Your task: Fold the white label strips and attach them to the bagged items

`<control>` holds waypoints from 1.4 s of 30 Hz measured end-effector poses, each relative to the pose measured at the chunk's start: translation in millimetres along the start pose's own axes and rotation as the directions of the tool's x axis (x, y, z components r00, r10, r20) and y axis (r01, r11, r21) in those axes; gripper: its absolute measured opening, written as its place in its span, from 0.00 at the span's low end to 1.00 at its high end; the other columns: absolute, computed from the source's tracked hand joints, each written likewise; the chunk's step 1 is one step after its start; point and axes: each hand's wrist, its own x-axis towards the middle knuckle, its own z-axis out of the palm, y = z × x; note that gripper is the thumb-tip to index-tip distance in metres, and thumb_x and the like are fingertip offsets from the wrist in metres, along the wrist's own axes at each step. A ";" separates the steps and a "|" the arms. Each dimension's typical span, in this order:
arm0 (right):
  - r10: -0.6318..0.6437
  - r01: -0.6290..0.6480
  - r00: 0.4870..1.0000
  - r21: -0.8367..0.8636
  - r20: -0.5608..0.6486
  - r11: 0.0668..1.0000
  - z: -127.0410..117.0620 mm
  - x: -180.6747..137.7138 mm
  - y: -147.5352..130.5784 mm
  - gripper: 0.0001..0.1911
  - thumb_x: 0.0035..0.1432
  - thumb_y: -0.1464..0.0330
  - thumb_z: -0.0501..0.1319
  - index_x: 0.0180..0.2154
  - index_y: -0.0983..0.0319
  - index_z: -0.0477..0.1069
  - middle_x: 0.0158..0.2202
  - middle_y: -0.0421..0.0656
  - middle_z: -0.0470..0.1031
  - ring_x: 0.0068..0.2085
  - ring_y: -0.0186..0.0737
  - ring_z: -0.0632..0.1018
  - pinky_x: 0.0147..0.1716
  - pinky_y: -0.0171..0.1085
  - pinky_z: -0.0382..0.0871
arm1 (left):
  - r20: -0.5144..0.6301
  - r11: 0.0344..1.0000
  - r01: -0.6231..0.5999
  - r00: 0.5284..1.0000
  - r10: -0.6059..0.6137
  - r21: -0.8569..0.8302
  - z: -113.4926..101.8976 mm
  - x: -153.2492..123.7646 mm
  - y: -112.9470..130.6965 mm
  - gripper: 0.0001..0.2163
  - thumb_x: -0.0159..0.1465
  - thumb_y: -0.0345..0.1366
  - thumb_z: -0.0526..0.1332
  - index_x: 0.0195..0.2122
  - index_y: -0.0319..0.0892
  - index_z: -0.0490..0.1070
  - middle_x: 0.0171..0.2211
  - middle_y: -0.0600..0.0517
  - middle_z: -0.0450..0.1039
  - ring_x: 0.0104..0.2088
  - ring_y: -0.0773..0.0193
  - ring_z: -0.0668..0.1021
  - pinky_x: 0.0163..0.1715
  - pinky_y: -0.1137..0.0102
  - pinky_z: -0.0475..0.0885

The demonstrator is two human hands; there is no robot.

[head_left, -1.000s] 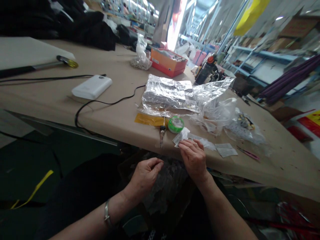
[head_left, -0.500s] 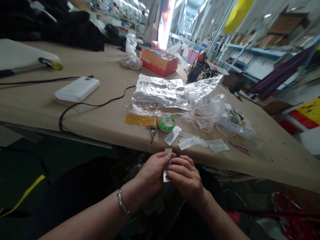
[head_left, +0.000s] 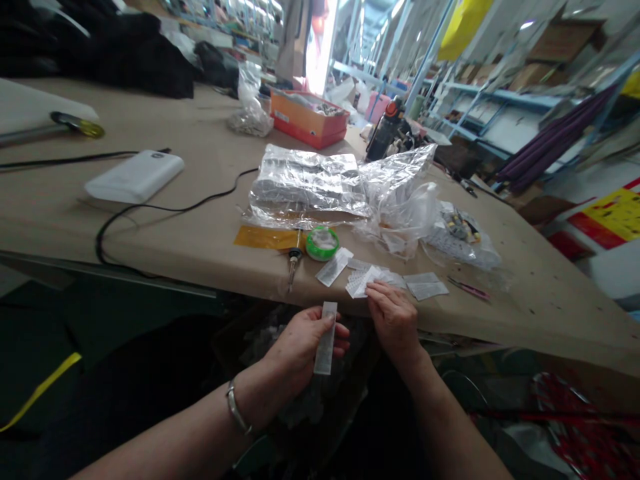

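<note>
My left hand (head_left: pixel 306 343), a bracelet on its wrist, holds a narrow white strip (head_left: pixel 325 347) upright between thumb and fingers, just off the table edge. My right hand (head_left: pixel 393 310) has reached onto the table, its fingers together on a small printed paper slip (head_left: pixel 367 281) in a loose pile. Its grip is partly hidden behind the fingers. Another pale slip (head_left: pixel 334 267) lies left of the pile, and more slips (head_left: pixel 426 285) lie to its right. A green round tin (head_left: pixel 322 244) and a soldering iron (head_left: pixel 294 261) are left of the slips.
Silvery plastic packaging (head_left: pixel 307 180) lies behind the tin. A white power bank (head_left: pixel 137 177) and black cable are at left. Pink tweezers (head_left: pixel 469 289) lie at right. An orange-red box (head_left: pixel 307 120) and a dark bottle (head_left: pixel 385 130) stand at the back.
My right hand has left the strip and moved up and right onto the pile of slips. My left hand still holds the strip, now more exposed. The view has shifted slightly.
</note>
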 end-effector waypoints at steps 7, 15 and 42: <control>0.070 -0.037 0.986 0.213 -0.152 0.976 -4.2 5.0 -4.5 0.08 0.56 0.75 0.59 0.36 0.59 0.74 0.38 0.45 0.77 0.46 0.44 0.76 0.46 0.46 0.71 | 0.029 0.997 0.062 0.998 -0.061 -0.041 2.9 -2.3 7.0 0.05 0.58 0.30 0.59 0.34 0.34 0.71 0.24 0.48 0.74 0.20 0.68 0.74 0.24 0.70 0.72; -0.274 0.223 0.959 0.409 0.071 0.885 -22.3 -7.6 -40.7 0.07 0.58 0.74 0.59 0.37 0.58 0.73 0.39 0.42 0.78 0.50 0.42 0.73 0.50 0.45 0.67 | 0.230 0.955 0.104 0.972 -0.039 -0.279 4.9 -9.5 11.8 0.05 0.55 0.23 0.57 0.29 0.31 0.73 0.22 0.47 0.73 0.22 0.68 0.74 0.25 0.73 0.70; 0.187 -0.157 0.979 -0.292 0.078 0.944 -56.9 -67.3 81.2 0.16 0.61 0.70 0.53 0.50 0.64 0.67 0.50 0.53 0.72 0.54 0.49 0.70 0.52 0.52 0.64 | 0.094 0.989 0.147 0.985 -0.144 -0.024 6.3 -7.7 -6.8 0.05 0.58 0.29 0.60 0.35 0.35 0.70 0.27 0.45 0.76 0.25 0.62 0.78 0.31 0.65 0.75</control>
